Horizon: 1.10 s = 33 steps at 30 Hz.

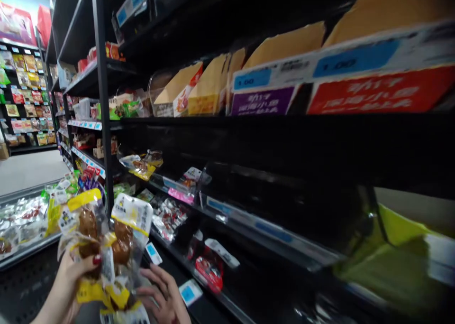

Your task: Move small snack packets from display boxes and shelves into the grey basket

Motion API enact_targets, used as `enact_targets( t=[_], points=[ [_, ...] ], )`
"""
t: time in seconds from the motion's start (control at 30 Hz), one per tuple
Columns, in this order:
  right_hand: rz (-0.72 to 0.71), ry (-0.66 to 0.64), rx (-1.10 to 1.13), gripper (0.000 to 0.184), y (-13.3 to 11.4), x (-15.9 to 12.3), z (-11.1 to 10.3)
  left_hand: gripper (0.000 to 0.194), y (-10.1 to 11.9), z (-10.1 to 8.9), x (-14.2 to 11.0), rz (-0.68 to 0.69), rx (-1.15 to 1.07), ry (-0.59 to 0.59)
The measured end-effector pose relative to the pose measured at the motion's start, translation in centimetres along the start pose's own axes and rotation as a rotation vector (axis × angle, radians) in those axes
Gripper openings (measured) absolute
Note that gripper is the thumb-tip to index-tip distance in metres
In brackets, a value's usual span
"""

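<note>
My left hand (pixel 67 281) grips a bunch of clear snack packets (pixel 122 243) with brown meat-like pieces inside and yellow and white labels. The thumb presses across the front of the bunch; the other fingers are largely hidden behind it. At the packets' lower right side is my right hand (pixel 165 293), fingers stretched out and apart. Its fingertips are at the edge of the bunch, and I cannot tell whether they touch it. Just beyond the right hand are a price tag (pixel 190 291) and a red packet (pixel 209 272) on the low shelf.
A black shelf rack (pixel 103 77) runs along the right, with cardboard boxes (pixel 284 44) on an upper level. Silver packets (pixel 168 217) and yellow-labelled packets (pixel 142 165) lie on lower levels. At left stands a crate (pixel 21 196) filled with packets. A yellow-green bag (pixel 391 257) is at lower right.
</note>
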State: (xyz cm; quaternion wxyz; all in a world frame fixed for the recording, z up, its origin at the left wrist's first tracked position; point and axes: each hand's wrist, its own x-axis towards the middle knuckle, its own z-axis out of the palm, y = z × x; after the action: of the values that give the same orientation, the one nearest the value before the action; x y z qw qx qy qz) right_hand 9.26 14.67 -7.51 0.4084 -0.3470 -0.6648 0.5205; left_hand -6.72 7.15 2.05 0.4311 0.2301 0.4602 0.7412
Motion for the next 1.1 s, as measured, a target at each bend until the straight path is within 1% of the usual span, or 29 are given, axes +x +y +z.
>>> enact_targets(
  t=[0.03,0.07,0.1,0.13,0.2,0.27,0.33,0.47,0.57,0.63,0.73,0.8,0.87,0.93,1.03,1.1],
  points=[
    [0.018,-0.004,0.183,0.055,-0.6,-0.6,0.4,0.035,-1.7,-0.7,-1.0,-0.049,-0.022,0.005],
    [0.035,0.003,0.308,0.060,-1.2,-1.1,0.8,0.037,-3.3,-1.3,-1.7,-0.082,-0.041,0.011],
    [0.050,0.021,0.359,0.060,-1.8,-1.5,1.1,0.039,-4.6,-1.7,-2.2,-0.105,-0.056,0.011],
    [0.068,0.045,0.372,0.057,-2.4,-1.8,1.3,0.040,-5.8,-2.2,-2.4,-0.122,-0.067,0.008],
    [0.110,0.086,0.339,0.044,-3.2,-1.9,1.5,0.041,-7.6,-2.8,-2.3,-0.154,-0.088,-0.005],
    [0.142,0.090,0.281,0.036,-3.3,-1.7,1.6,0.041,-8.7,-3.4,-1.9,-0.181,-0.112,-0.020],
    [0.150,0.088,0.229,0.034,-2.9,-1.3,1.8,0.042,-9.4,-4.0,-1.4,-0.201,-0.131,-0.030],
    [0.155,0.154,0.196,0.037,-1.0,-1.0,3.2,0.039,-10.3,-5.7,-1.1,-0.251,-0.149,-0.034],
    [0.152,0.253,0.232,0.041,0.9,-1.2,5.1,0.039,-10.7,-7.2,-1.1,-0.317,-0.187,-0.006],
    [0.158,0.322,0.264,0.043,2.1,-1.4,6.2,0.040,-10.8,-8.0,-1.0,-0.333,-0.194,0.010],
    [0.184,0.417,0.314,0.044,3.5,-1.5,7.3,0.039,-10.7,-8.5,-0.7,-0.320,-0.203,0.028],
    [0.181,0.479,0.339,0.042,4.0,-1.5,7.6,0.037,-10.5,-8.5,-0.6,-0.306,-0.235,0.025],
    [0.181,0.542,0.371,0.039,4.0,-1.3,7.5,0.038,-10.5,-8.6,-0.4,-0.286,-0.275,0.016],
    [0.210,0.600,0.433,0.035,3.4,-0.9,6.8,0.039,-10.3,-8.8,-0.3,-0.281,-0.301,0.012],
    [0.253,0.668,0.539,0.032,2.0,-0.2,4.6,0.038,-10.1,-9.1,0.0,-0.276,-0.251,-0.001],
    [0.265,0.707,0.589,0.033,1.1,0.2,3.0,0.042,-10.1,-9.1,0.1,-0.247,-0.143,-0.022]
  ],
)
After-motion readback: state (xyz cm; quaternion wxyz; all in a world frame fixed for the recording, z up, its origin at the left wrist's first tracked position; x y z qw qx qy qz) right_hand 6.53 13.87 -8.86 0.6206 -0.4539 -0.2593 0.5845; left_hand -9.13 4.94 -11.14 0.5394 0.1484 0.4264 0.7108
